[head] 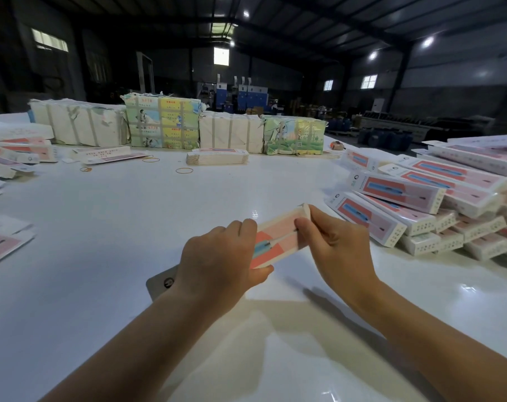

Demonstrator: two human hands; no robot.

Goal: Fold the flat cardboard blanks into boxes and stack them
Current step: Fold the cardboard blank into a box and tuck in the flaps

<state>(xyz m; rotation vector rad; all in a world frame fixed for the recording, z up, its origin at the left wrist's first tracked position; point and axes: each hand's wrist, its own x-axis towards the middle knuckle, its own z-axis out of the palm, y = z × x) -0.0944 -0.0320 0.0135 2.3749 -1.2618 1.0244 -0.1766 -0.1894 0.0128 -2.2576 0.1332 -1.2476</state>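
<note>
Setting: a dim warehouse with a metal roof, ceiling lamps and small windows; a wide glossy white table [130,216] fills the foreground.
Landmark: the cardboard blank [278,237], a long pink, white and blue carton held just above the table near its middle, angled from lower left up to the right.
Left hand [220,262]: grips the blank's near end, fingers curled over the top face and thumb underneath at the lower edge.
Right hand [336,245]: pinches the blank's far end, thumb on the printed face and fingers wrapped behind the end flap.
Grey flap [162,282]: a rounded tab with a small round logo shows below and left of the blank, partly hidden by the left wrist; whether it belongs to the blank cannot be told.
Folded boxes [414,204]: a loose heap of finished cartons lies to the right of the blank, overlapping at slants.
Flat stack [217,157]: a neat pile of unfolded cartons sits well beyond the blank.
Wrapped bundles [165,124]: taped paper packs stand in a row behind that stack.
Rubber bands [184,170]: several lie on the table beyond the blank.
More cartons [17,153]: scattered far left of the blank.
</note>
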